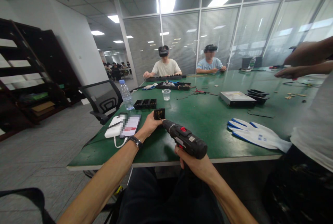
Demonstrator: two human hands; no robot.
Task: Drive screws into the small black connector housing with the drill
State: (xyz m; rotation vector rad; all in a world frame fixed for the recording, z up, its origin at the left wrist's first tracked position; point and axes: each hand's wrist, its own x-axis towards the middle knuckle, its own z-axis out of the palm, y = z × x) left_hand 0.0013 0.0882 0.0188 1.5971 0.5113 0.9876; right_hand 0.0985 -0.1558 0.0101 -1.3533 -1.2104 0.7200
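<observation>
With my left hand (150, 125) I grip a small black block (159, 113) with brassy metal bits on its face, held up over the green table (208, 113). My right hand (194, 163) is wrapped round the handle of a black cordless drill (185, 138) with red buttons. The drill points away and to the left, its tip at the block beside my left fingers; whether the bit touches a screw is too small to tell. Behind the block lies a black tray with compartments (145, 104). A clear plastic cup (165, 94) stands past it.
Left of my hands are a water bottle (126, 95), a white power bank (114, 126) and a phone (131, 124). To the right lie a white-and-blue glove (253, 134) and a silver drive (237, 98). A person stands close at right; two people (166, 66) sit opposite.
</observation>
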